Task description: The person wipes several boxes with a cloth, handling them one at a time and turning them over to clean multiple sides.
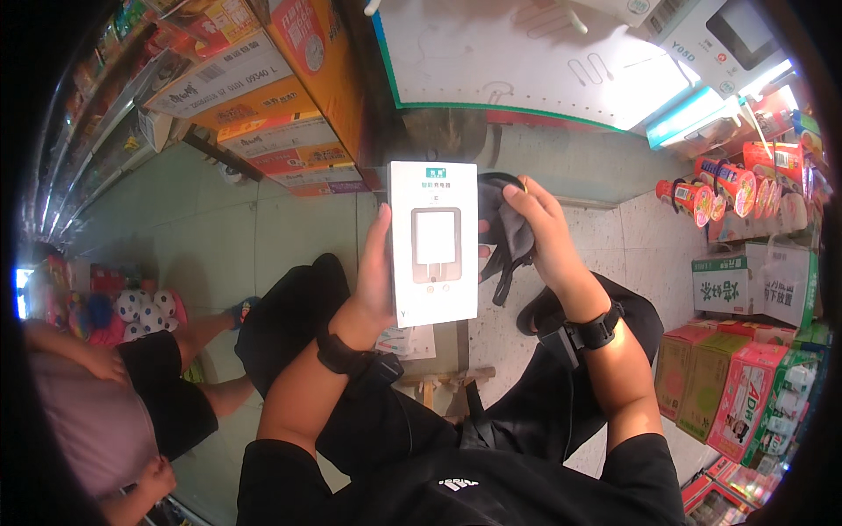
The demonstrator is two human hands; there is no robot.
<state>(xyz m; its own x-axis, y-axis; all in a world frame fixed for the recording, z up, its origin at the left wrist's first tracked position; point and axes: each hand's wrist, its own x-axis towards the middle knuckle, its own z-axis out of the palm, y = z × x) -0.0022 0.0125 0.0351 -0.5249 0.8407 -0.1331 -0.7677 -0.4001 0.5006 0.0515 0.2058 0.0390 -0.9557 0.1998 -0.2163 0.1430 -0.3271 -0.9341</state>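
Note:
My left hand [376, 283] holds a white charger box [434, 302] upright before me. Its thumb runs along the left side, and fingertips show past the right edge. A picture of a plug-in charger and some writing cover the box's front. Just right of it, my right hand [549, 227] grips a dark grey cloth [505, 210] between thumb and fingers. A thin strap or loop of the cloth hangs down. Part of the cloth lies behind the box. Below the box, a small white package [408, 343] with print is partly hidden.
Stacked orange cartons [316, 98] stand at upper left. A white pegboard panel [500, 59] with hooks is ahead. Red cup packs [687, 200] hang at right, above stacked drink cartons [743, 401]. Another person [99, 407] is at left, near a net of toy footballs [141, 309].

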